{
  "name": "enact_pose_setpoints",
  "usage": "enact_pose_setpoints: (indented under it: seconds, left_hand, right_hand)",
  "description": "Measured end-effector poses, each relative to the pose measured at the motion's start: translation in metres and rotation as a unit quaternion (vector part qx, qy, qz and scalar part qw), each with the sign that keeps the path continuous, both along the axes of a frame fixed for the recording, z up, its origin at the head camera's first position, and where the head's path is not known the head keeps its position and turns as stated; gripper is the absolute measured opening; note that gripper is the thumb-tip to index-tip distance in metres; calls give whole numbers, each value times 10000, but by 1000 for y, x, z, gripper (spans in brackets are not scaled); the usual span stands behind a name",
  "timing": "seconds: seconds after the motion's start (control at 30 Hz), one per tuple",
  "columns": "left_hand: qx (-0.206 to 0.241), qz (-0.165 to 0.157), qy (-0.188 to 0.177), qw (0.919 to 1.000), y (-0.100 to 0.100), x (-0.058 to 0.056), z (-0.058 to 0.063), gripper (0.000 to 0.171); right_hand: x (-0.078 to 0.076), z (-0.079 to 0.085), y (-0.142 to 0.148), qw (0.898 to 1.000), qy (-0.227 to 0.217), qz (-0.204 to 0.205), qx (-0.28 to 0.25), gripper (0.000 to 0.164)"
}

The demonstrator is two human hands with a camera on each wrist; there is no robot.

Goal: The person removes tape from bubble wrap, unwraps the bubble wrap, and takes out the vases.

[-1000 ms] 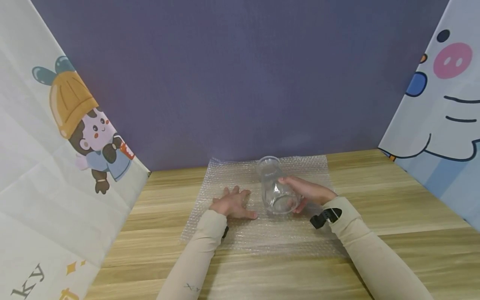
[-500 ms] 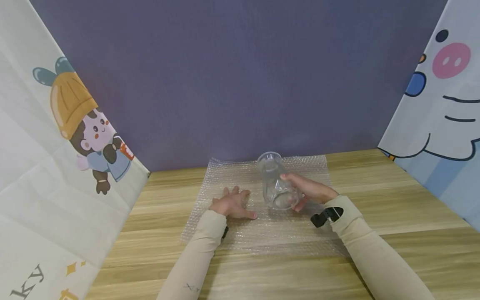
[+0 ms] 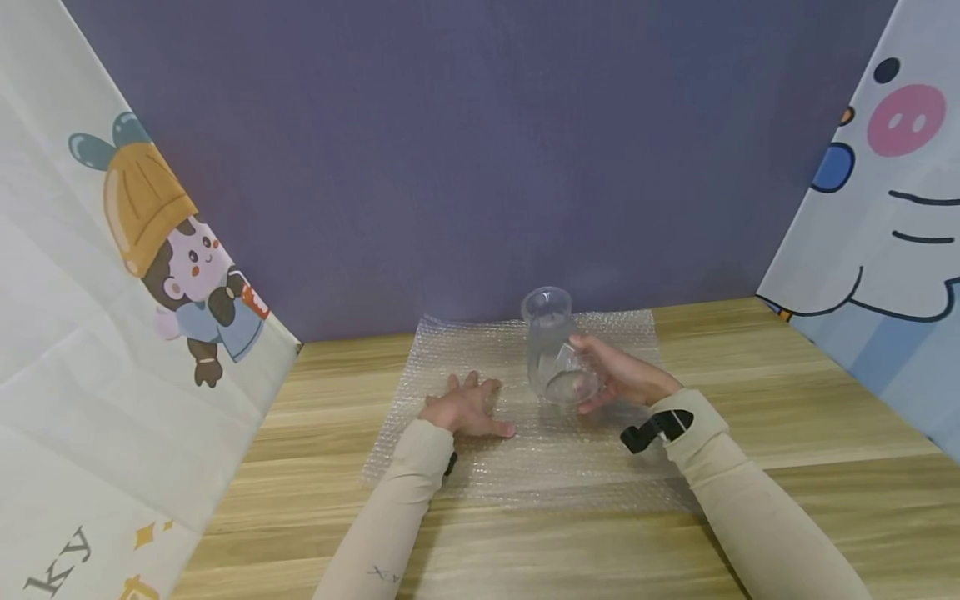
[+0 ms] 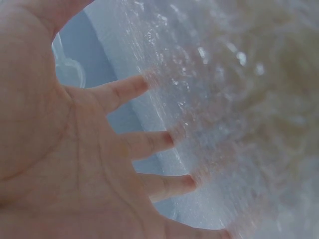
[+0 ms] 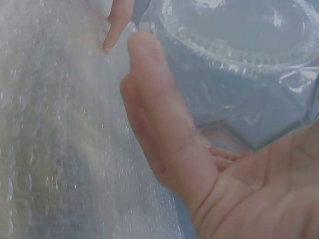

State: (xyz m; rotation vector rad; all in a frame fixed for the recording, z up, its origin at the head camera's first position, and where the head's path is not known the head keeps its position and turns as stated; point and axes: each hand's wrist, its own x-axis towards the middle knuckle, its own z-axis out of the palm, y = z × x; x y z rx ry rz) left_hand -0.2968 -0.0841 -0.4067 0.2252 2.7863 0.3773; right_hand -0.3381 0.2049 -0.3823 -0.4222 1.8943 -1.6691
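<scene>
A clear glass vase (image 3: pixel 546 346), narrow at the neck with a flared rim, leans over the sheet of bubble wrap (image 3: pixel 517 475). My right hand (image 3: pixel 622 377) grips its lower body from the right, thumb on the upper side. Up close in the right wrist view, the vase's ridged round base (image 5: pixel 234 62) and faceted wall show beside the curled fingers. To the left, my left hand (image 3: pixel 467 411) rests palm down on the bubble wrap with its fingers spread. In the left wrist view those fingertips (image 4: pixel 137 84) touch the bubbled plastic.
The bubble wrap lies flat on a wood-grain table (image 3: pixel 300 467). A purple-blue panel (image 3: pixel 480 167) rises right behind its far edge. White printed cloths with cartoon figures hang at left (image 3: pixel 75 375) and right (image 3: pixel 810 275).
My right hand has raised the vase, moving it slightly up and right in the head view. My left hand has stayed in place on the bubble wrap.
</scene>
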Motion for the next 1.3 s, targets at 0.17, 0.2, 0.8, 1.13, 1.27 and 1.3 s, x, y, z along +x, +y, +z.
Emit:
enact_pose_setpoints:
  seconds: [0.17,0.2,0.8,1.13,1.27,1.3]
  left_hand:
    - [18,-11,6,10000,0,0,0,99]
    - [28,-10,6,10000,0,0,0,99]
    - [19,-54,5,10000,-1,-1,0,99]
    - [17,-23,-5,10000,0,0,0,98]
    - [4,-13,-2,10000,0,0,0,98]
    - [5,-12,-3,10000,0,0,0,98]
  right_hand:
    - [-2,1,1,9993,-33,11,-363,66]
    - [-2,1,1,9991,-52,-12,-418,66]
    - [-5,3,8,9956,-165,357,-847,59]
    - [-5,2,11,9926,-376,369,-1098,54]
    - [-5,3,12,9912,-359,393,-1214,60]
    - [-5,3,12,9909,-344,412,-1237,61]
